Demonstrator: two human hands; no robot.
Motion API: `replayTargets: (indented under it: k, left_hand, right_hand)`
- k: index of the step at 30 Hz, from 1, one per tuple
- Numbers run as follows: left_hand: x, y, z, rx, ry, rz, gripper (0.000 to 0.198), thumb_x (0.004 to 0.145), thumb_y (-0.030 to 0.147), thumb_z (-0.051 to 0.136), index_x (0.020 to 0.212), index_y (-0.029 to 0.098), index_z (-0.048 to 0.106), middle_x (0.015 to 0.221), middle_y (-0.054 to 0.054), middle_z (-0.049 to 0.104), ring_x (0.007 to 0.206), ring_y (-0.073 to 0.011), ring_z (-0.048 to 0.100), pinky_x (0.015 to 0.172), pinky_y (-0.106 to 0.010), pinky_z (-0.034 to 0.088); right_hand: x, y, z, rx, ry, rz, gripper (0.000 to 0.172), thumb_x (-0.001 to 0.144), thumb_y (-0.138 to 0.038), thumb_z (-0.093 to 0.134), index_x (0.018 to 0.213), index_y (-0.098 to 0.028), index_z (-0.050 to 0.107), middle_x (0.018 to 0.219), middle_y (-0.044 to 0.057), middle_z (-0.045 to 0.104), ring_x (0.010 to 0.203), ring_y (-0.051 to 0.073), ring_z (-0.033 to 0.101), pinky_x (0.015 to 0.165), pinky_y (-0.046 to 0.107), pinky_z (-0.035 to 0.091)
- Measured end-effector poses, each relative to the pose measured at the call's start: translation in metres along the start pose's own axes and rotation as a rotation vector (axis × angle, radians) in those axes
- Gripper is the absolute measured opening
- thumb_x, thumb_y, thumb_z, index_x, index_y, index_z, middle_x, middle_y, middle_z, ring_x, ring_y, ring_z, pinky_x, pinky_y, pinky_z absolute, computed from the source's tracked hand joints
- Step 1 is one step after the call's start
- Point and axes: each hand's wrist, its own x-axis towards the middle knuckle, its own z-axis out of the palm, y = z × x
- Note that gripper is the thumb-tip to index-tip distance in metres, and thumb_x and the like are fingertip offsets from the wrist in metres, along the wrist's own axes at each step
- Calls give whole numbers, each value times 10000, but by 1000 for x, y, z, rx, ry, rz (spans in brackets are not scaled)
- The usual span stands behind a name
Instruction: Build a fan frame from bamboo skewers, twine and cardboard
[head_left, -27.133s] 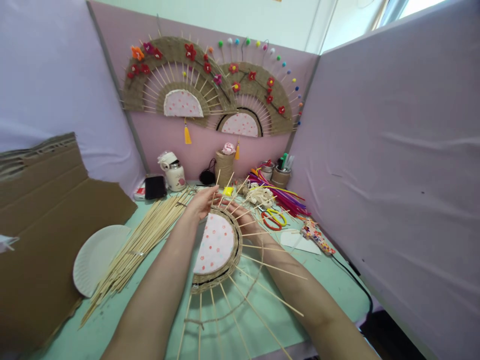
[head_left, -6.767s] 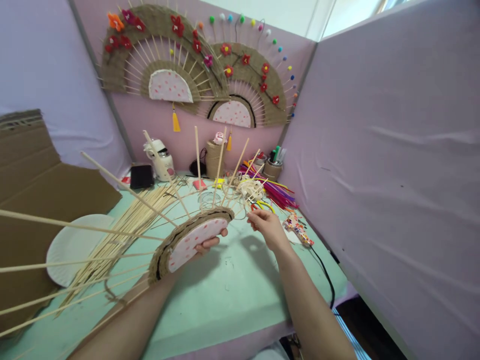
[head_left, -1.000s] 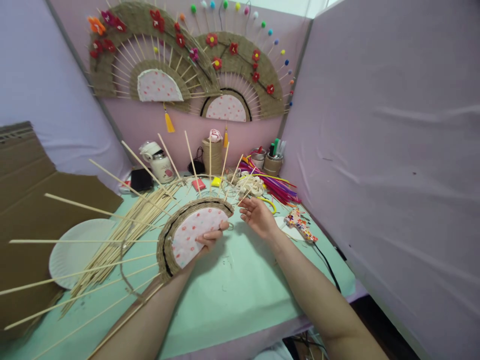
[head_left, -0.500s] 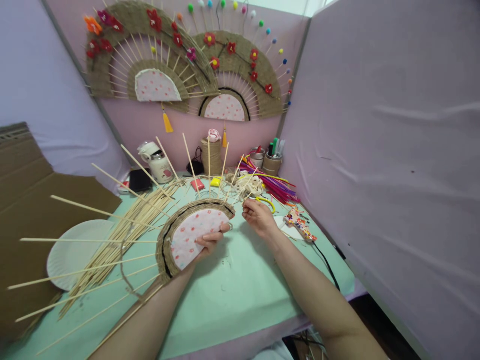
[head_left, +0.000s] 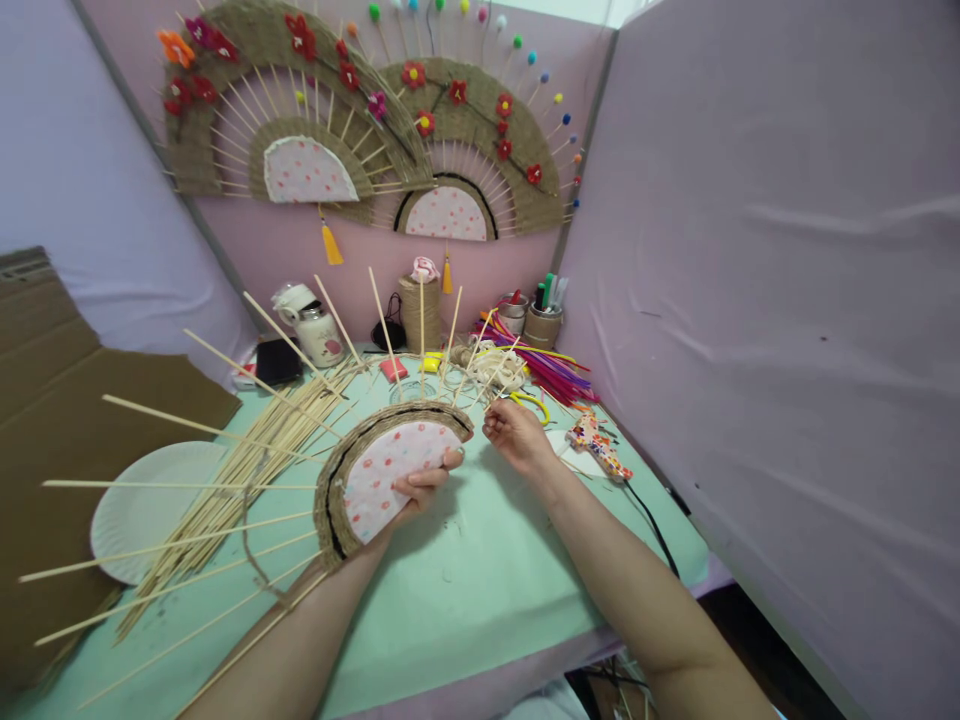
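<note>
My left hand [head_left: 424, 490] is closed round the straight lower edge of a half-round fan piece [head_left: 405, 470]. It is faced with white, red-dotted material and has a twine rim with a black line. Thin bamboo sticks [head_left: 180, 486] fan out from that rim. A loose strand of twine [head_left: 246, 535] hangs across the lower left sticks. My right hand [head_left: 517, 435] is just beyond the fan's right end, fingers pinched together by the rightmost sticks. What lies in that pinch is too small to make out.
A bundle of sticks [head_left: 217, 510] and a paper plate [head_left: 142, 530] lie left, by cardboard [head_left: 150, 390]. Behind are a bottle [head_left: 319, 330], a twine roll [head_left: 420, 315] and colourful pipe cleaners [head_left: 544, 370]. Yellow-handled scissors [head_left: 534, 403] and a patterned glue gun [head_left: 600, 447] lie right. Finished fans [head_left: 480, 130] hang behind.
The fan piece has shifted very slightly right in my left hand's hold. My right hand stays pinched in almost the same place. The view has moved a little.
</note>
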Motion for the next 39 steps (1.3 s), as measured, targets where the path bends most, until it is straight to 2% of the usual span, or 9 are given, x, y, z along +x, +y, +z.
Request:
replayTargets:
  k: [6,10,16,19,23,29,32,36,39]
  left_hand:
    - [2,0,-1,-32,3,-41,176,941,170,193,1025,198,346,805,-79,542,495,-112,539,336,-129,460]
    - [-1,0,1,-56,-5,-49,131,933,168,207,994,208,316,636,-6,453,484,-125,546,346,-121,448]
    - [-3,0,4,-33,52,82,171,940,148,175,1007,220,314,665,-1,456,438,-99,512,308,-115,414]
    - [-2,-1,3,-73,51,116,170,959,185,190,1024,222,342,753,-28,501,461,-97,529,310,-119,444]
    - [1,-5,-2,-128,55,100,169,961,212,219,1031,218,372,824,-50,529,506,-92,544,355,-108,473]
    - [4,-8,1,-45,133,95,209,960,215,242,1043,191,431,812,-58,537,498,-84,537,364,-111,473]
    - [4,-7,10,35,218,141,223,955,222,277,1063,190,471,834,-64,554,547,-89,567,427,-131,524]
    - [6,-3,14,281,372,292,225,912,155,361,1061,174,528,912,-82,617,696,-93,648,598,-149,575]
    - [9,-14,16,565,558,308,175,830,51,418,913,118,556,785,-71,632,616,-89,648,574,-149,557]
  right_hand:
    - [2,3,-1,87,15,54,157,527,-228,729,547,-179,582,540,-33,542,511,71,440,501,213,379]
    - [0,-1,-1,109,-3,84,148,554,-255,748,601,-177,632,581,-21,581,540,81,483,533,216,398]
    - [-10,-5,3,118,-222,243,282,639,-399,739,840,-203,713,762,21,692,709,138,622,617,234,456]
    - [-18,3,9,25,-323,241,271,577,-297,808,813,-212,706,768,10,705,739,149,641,640,237,476]
    - [-27,17,15,-35,-419,205,220,555,-278,835,698,-190,693,662,-5,695,626,125,622,658,250,491]
    - [-31,25,19,-72,-348,171,243,535,-300,852,580,-183,644,521,-13,646,527,99,580,581,217,453]
    - [-31,21,23,31,-297,122,245,556,-300,844,612,-194,630,565,-20,658,552,102,586,580,219,463]
    - [-24,-2,29,184,-165,49,288,541,-263,844,725,-208,629,776,-13,712,667,113,619,593,216,500]
    - [-16,-33,36,152,-50,-113,317,545,-295,837,708,-201,582,770,-20,687,664,111,606,573,218,516]
